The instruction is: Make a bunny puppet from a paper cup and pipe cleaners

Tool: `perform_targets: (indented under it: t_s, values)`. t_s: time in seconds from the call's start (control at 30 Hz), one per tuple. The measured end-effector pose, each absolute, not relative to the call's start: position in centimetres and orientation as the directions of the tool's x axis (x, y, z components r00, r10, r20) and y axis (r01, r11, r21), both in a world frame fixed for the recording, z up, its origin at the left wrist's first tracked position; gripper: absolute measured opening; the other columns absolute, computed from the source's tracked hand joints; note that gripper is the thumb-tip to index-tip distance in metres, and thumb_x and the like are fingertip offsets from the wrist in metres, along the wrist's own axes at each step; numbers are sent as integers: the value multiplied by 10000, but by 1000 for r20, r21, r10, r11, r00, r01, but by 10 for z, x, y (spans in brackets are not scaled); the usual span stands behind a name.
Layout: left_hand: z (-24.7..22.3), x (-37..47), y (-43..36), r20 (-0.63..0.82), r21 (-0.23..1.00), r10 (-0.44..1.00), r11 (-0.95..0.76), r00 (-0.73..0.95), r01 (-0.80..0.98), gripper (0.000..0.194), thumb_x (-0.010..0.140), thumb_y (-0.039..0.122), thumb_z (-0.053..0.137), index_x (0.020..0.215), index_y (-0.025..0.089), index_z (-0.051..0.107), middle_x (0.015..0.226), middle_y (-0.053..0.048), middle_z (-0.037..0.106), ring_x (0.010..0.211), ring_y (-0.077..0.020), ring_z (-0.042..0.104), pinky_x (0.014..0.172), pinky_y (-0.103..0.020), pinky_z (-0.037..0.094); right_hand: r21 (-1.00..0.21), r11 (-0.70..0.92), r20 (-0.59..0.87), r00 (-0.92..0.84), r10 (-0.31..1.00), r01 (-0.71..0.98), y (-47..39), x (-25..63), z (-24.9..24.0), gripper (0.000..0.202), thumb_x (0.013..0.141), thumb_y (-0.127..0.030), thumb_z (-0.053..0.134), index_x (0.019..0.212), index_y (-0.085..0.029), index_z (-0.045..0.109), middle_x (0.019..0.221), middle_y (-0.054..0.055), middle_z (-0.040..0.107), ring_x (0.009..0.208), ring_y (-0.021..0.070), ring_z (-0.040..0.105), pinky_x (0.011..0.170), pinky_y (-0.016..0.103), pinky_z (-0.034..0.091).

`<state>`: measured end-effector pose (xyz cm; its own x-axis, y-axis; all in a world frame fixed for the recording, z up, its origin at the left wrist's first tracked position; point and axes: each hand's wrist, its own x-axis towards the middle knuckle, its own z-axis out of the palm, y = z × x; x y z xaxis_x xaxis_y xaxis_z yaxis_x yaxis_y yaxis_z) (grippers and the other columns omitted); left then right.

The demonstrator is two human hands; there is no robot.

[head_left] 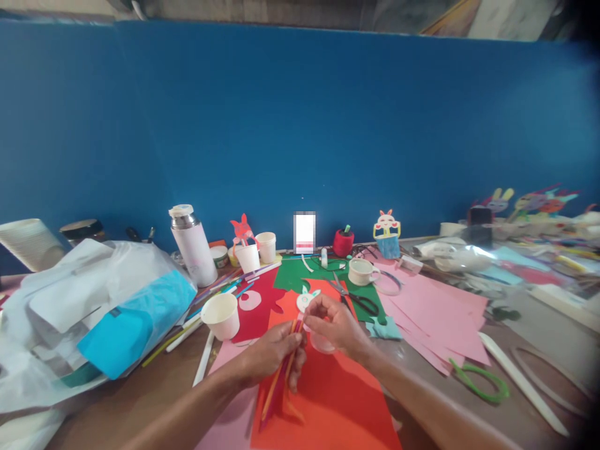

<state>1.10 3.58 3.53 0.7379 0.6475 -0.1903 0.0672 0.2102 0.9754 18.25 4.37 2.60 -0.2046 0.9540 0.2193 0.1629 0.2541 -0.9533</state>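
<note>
The bundle of orange and purple strips (pixel 280 384) is in the left hand (pixel 274 351), above the orange sheet (pixel 347 409), and we see the fingers closed around it near its upper end. The right hand (pixel 336 322) comes to this same end with thumb and finger narrow, but we cannot tell if they pinch a strip, a small pale piece or only touch. We judge that some fine work at the bundle's tip is in hand; for a next move from this hold, the left grip should be firm and the right fingertips exact, because thin strips may slip or spread. The bundle looks slender and slightly uneven, tilted, with its lower ends spreading apart. Just beyond the right fingertips is a white rabbit face (pixel 304 302) with green marks; we cannot tell if it is joined to the bundle. Farther out, we find the scissors (pixel 365 305) with black handles, the mug (pixel 360 273) on the green paper (pixel 293 273), an open white cup (pixel 221 317) on the left side, and pink sheets (pixel 435 306) overlapping on the right.
</note>
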Motion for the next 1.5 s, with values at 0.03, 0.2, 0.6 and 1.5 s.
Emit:
perform_targets:
  t_s: [0.03,0.2,0.6,1.5]
  values:
    - [35,11,35,-185,977,644,204,742,66,206,848,367,351,775,176,375,609,29,514,415,-78,511,411,-198,407,-949,259,222,-202,954,182,43,182,26,104,739,-262,564,764,-169,522,703,-13,535,662,116,512,609,232,399]
    - [34,13,34,-162,980,635,193,755,48,205,858,355,323,820,166,396,615,6,550,390,-87,528,415,-200,396,-925,297,250,-208,946,236,39,181,29,88,752,-255,557,770,-170,543,733,2,565,688,126,524,626,240,403]
    - [37,6,36,-229,964,556,245,799,106,298,850,409,327,804,143,454,651,-33,588,442,-101,548,499,-229,409,-913,313,257,-227,939,261,32,177,32,69,764,-229,539,731,-169,528,708,-9,543,665,110,504,598,213,395]
    - [25,1,45,-318,909,421,391,850,146,272,822,376,398,743,143,515,567,-10,605,386,-82,490,587,-260,413,-934,296,225,-315,922,199,33,175,18,74,743,-208,563,723,-177,500,732,-5,557,677,113,516,624,229,401]
